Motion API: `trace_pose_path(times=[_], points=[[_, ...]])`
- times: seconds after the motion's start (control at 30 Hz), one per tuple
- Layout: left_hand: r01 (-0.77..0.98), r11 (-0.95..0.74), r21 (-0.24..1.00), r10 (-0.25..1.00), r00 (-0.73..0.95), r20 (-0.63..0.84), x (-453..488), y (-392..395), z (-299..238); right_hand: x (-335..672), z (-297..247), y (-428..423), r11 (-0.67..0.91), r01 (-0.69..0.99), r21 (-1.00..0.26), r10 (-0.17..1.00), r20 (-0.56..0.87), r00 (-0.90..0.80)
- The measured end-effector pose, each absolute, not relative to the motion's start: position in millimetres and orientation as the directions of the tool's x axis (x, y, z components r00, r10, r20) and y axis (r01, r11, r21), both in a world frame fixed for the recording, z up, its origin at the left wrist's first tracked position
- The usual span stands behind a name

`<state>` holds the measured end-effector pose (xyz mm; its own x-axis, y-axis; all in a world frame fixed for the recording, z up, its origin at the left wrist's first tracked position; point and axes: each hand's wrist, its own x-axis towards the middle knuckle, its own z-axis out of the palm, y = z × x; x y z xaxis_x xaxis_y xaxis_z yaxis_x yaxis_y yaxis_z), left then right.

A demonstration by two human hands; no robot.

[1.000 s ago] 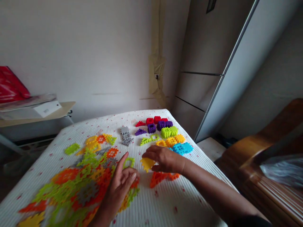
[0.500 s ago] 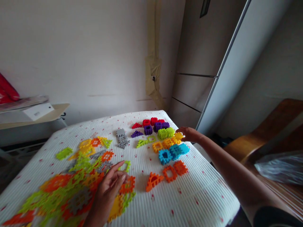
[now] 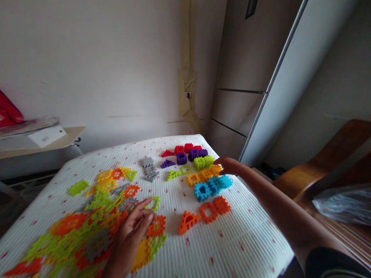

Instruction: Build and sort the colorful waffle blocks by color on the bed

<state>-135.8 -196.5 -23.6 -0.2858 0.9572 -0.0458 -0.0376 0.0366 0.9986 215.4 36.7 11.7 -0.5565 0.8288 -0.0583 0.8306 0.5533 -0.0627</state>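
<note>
My right hand (image 3: 228,166) reaches to the far end of the sorted rows, its fingertips on a yellow plastic waffle block (image 3: 216,170). Just below it lie blue blocks (image 3: 213,187). My left hand (image 3: 130,235) rests at the edge of the mixed heap of orange, lime and yellow pieces (image 3: 81,235), its fingers spread and holding nothing. Closest to it are a lime outline piece (image 3: 152,203) and an orange waffle piece (image 3: 156,226).
Everything lies on a white ribbed mattress (image 3: 232,247) with red specks. Red and purple blocks (image 3: 185,152) and grey pieces (image 3: 150,170) stand further back. A tall white cabinet door (image 3: 278,85) rises behind, brown wooden furniture (image 3: 319,181) stands right, and a side table (image 3: 43,141) stands left.
My right hand has moved from mid-mattress to the far right of the rows, and the yellow piece moved there too. My left hand has slid slightly nearer me. The view has shifted slightly.
</note>
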Motion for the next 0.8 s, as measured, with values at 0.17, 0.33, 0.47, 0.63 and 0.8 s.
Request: trace_pose_path(times=[0.17,0.33,0.47,0.63,0.8], points=[[-0.037,0.038,0.999,0.959,-0.280,-0.047,-135.7,-196.7,-22.7,211.9,14.3,34.6,0.555,0.831,-0.043,0.828,-0.076,-0.556],[-0.041,0.045,0.998,0.960,-0.275,-0.055,-137.1,-196.9,-23.2,209.3,15.3,32.7,0.554,0.832,-0.020,0.828,-0.085,-0.554],[-0.032,0.040,0.999,0.958,-0.281,-0.047,-138.4,-196.3,-25.8,208.4,17.8,30.0,0.553,0.833,-0.009,0.831,-0.075,-0.552],[-0.014,-0.002,1.000,0.955,-0.296,-0.002,-143.2,-197.5,-21.2,208.5,30.6,21.7,0.566,0.824,-0.032,0.824,-0.015,-0.567],[0.311,-0.001,0.950,0.910,-0.394,0.130,-182.1,-187.8,-8.0,188.7,43.5,-5.2,0.647,0.758,-0.077,0.755,0.199,-0.624]])
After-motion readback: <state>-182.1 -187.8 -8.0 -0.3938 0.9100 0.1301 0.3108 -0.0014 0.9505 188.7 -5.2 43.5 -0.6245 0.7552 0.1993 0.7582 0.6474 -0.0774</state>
